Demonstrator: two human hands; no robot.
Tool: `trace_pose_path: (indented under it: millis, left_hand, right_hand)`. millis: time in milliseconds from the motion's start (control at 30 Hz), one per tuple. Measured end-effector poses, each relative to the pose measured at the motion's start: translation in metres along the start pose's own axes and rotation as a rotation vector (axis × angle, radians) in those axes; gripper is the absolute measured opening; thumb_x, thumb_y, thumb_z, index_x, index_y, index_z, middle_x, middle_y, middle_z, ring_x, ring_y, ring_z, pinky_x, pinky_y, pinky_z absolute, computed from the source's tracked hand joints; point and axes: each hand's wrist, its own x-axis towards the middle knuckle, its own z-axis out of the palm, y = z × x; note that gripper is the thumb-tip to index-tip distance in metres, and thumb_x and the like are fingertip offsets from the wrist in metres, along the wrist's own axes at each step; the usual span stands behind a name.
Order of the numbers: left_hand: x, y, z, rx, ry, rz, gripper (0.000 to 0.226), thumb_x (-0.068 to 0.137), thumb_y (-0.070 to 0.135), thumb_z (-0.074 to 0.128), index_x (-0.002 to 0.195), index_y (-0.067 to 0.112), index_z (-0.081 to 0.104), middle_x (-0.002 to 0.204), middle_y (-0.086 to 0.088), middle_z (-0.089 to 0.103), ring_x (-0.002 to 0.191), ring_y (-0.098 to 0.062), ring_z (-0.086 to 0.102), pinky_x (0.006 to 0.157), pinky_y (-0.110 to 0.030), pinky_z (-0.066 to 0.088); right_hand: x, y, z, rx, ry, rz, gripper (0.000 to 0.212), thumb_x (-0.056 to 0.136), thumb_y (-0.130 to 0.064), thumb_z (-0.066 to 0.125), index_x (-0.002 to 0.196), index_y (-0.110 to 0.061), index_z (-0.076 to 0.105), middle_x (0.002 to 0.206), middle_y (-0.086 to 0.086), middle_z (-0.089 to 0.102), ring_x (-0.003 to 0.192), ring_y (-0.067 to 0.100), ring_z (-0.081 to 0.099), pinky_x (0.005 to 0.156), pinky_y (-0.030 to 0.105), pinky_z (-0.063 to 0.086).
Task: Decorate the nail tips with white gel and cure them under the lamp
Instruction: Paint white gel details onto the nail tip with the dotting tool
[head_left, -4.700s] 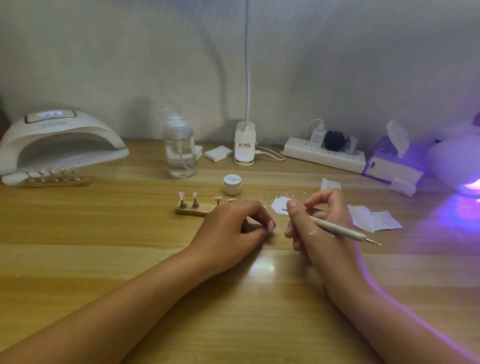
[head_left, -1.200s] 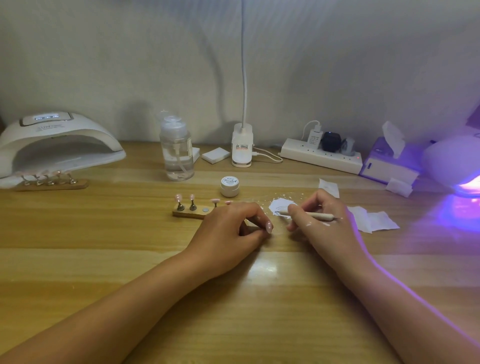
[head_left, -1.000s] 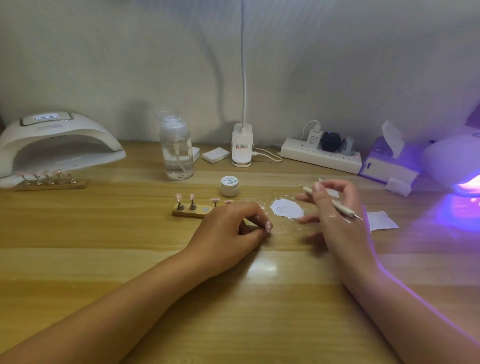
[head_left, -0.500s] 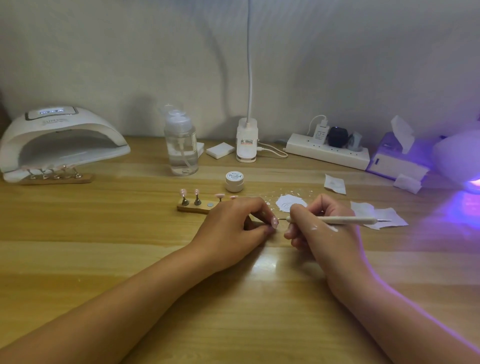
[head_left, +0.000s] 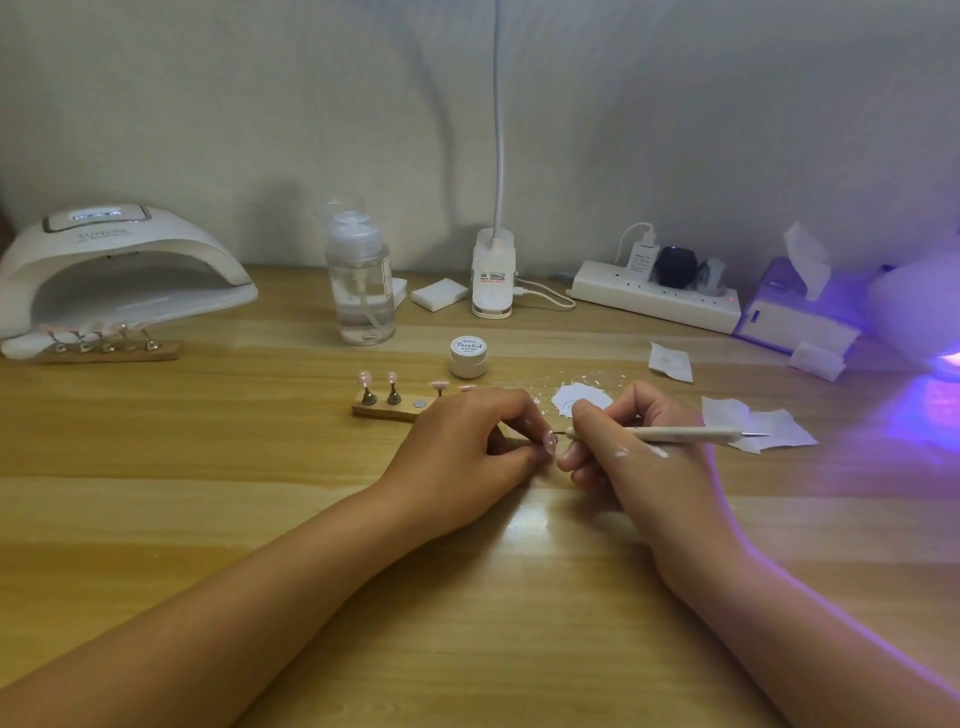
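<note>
Nail tip (head_left: 549, 441) pinched between thumb and forefinger of left hand (head_left: 462, 449), remaining fingers curled under, hand resting on wooden table (head_left: 208, 467). Right hand (head_left: 639, 457) wrapped round thin dotting pen (head_left: 675, 433), gripped near the front end like a pencil, shaft level and pointing left. Fine metal point right at the face of the nail tip; touching or just short, cannot tell. White smears across the back of right hand. Just behind the hands: white gel patch (head_left: 582, 400) spread on the tabletop, lidded gel jar (head_left: 468, 356), wooden holder (head_left: 387, 411) carrying more tips on stands. Far left, curing lamp (head_left: 119, 275), second holder (head_left: 111, 352) at its mouth.
</note>
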Motion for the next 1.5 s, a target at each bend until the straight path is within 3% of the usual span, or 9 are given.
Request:
trace_pose_path:
  millis: [467, 600, 667, 800, 900, 1067, 1300, 1500]
  left_hand:
    - [0.0, 0.002, -0.001, 0.009, -0.003, -0.004, 0.013, 0.083, 0.017, 0.071, 0.082, 0.029, 0.068, 0.087, 0.018, 0.07, 0.063, -0.005, 0.058, 0.061, -0.017, 0.04]
    - [0.0, 0.002, -0.001, 0.007, -0.003, -0.008, 0.02, 0.083, 0.016, 0.072, 0.079, 0.035, 0.065, 0.08, 0.028, 0.065, 0.062, -0.003, 0.058, 0.059, -0.011, 0.036]
    - [0.0, 0.003, -0.001, 0.004, -0.003, -0.01, 0.021, 0.083, 0.016, 0.072, 0.078, 0.035, 0.065, 0.077, 0.033, 0.062, 0.06, -0.001, 0.056, 0.059, -0.011, 0.035]
    - [0.0, 0.002, -0.001, 0.005, -0.004, -0.007, 0.018, 0.084, 0.017, 0.072, 0.079, 0.033, 0.067, 0.08, 0.027, 0.066, 0.061, -0.003, 0.057, 0.059, -0.012, 0.036]
    - [0.0, 0.002, -0.001, 0.007, -0.002, -0.005, 0.02, 0.084, 0.016, 0.071, 0.078, 0.034, 0.066, 0.076, 0.029, 0.063, 0.059, -0.002, 0.055, 0.058, -0.011, 0.034]
    - [0.0, 0.002, -0.001, 0.015, 0.0, -0.005, 0.02, 0.083, 0.015, 0.071, 0.078, 0.034, 0.066, 0.075, 0.032, 0.062, 0.058, -0.003, 0.055, 0.057, -0.012, 0.035]
    - [0.0, 0.001, -0.001, 0.016, 0.002, -0.004, 0.013, 0.083, 0.016, 0.071, 0.083, 0.028, 0.069, 0.079, 0.024, 0.067, 0.063, -0.01, 0.06, 0.059, -0.014, 0.038]
    - [0.001, 0.001, -0.001, 0.019, 0.003, -0.003, 0.017, 0.083, 0.015, 0.071, 0.081, 0.031, 0.068, 0.075, 0.029, 0.064, 0.063, -0.01, 0.06, 0.059, -0.015, 0.038]
  right_hand:
    - [0.0, 0.0, 0.0, -0.018, 0.0, -0.006, 0.023, 0.087, -0.009, 0.068, 0.069, -0.009, 0.053, 0.059, 0.01, 0.071, 0.048, 0.013, 0.064, 0.048, 0.019, 0.05]
    - [0.0, -0.001, 0.0, 0.019, 0.024, -0.011, 0.024, 0.087, -0.009, 0.067, 0.069, -0.01, 0.052, 0.057, 0.01, 0.07, 0.047, 0.012, 0.062, 0.047, 0.019, 0.049]
    - [0.0, -0.002, -0.001, 0.031, 0.054, 0.0, 0.023, 0.084, -0.011, 0.067, 0.067, -0.012, 0.051, 0.054, 0.009, 0.067, 0.044, 0.011, 0.058, 0.045, 0.019, 0.047]
    - [-0.001, -0.004, 0.0, -0.01, 0.071, 0.029, 0.018, 0.064, -0.022, 0.06, 0.054, -0.021, 0.045, 0.045, 0.01, 0.059, 0.037, 0.01, 0.049, 0.038, 0.018, 0.038]
    - [-0.001, -0.004, 0.002, -0.048, 0.055, 0.036, 0.018, 0.061, -0.022, 0.058, 0.048, -0.022, 0.045, 0.044, 0.009, 0.059, 0.036, 0.009, 0.047, 0.037, 0.018, 0.037]
    - [0.0, 0.0, 0.001, -0.05, 0.004, 0.03, 0.017, 0.065, -0.022, 0.062, 0.06, -0.018, 0.046, 0.054, 0.013, 0.067, 0.041, 0.012, 0.055, 0.041, 0.019, 0.042]
    - [0.003, 0.005, 0.0, -0.025, -0.007, -0.003, 0.017, 0.069, -0.021, 0.064, 0.06, -0.018, 0.049, 0.056, 0.013, 0.069, 0.043, 0.012, 0.059, 0.042, 0.019, 0.044]
    - [0.003, 0.006, 0.001, -0.061, -0.015, -0.009, 0.015, 0.067, -0.022, 0.064, 0.063, -0.015, 0.051, 0.057, 0.011, 0.07, 0.044, 0.012, 0.06, 0.043, 0.02, 0.046]
